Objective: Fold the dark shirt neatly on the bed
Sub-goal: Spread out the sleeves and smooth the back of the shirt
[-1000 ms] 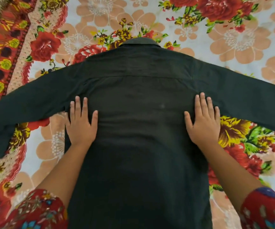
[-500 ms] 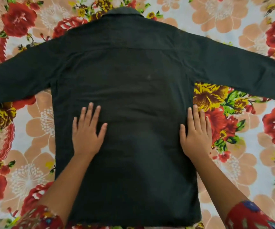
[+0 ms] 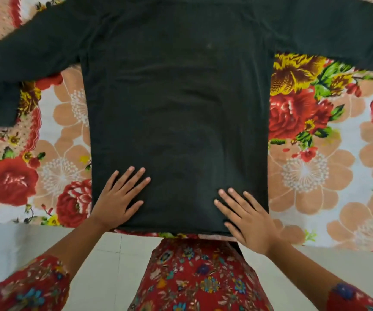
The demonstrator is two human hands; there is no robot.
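The dark shirt (image 3: 176, 104) lies spread flat on the bed (image 3: 311, 171), its body running from the top edge of the view down to the near edge of the mattress, where the hem sits just at the bed's border. Both sleeves stretch outward: the left sleeve (image 3: 24, 57) angles across toward the left edge and its cuff end drops downward there, while the right sleeve (image 3: 342, 41) runs off toward the right edge. The collar is out of view above.

The left hand (image 3: 119, 198) rests palm-down on the lower left part of the shirt, fingers spread apart and flat, gripping nothing. The right hand (image 3: 246, 217) lies palm-down on the lower right corner, fingers likewise splayed and empty, its heel reaching past the hem and over the bed's edge.

The floral bedsheet (image 3: 64, 167) surrounds the shirt on both sides, printed with red roses, peach flowers and yellow blooms on a pale ground; nothing else lies on it near the shirt. Below the bed's edge a pale tiled floor (image 3: 111, 261) shows. The person's red flowered garment (image 3: 199, 277) fills the lower middle, pressed close against the bed directly under the hem, and matching red sleeves (image 3: 26, 286) appear at both lower corners.
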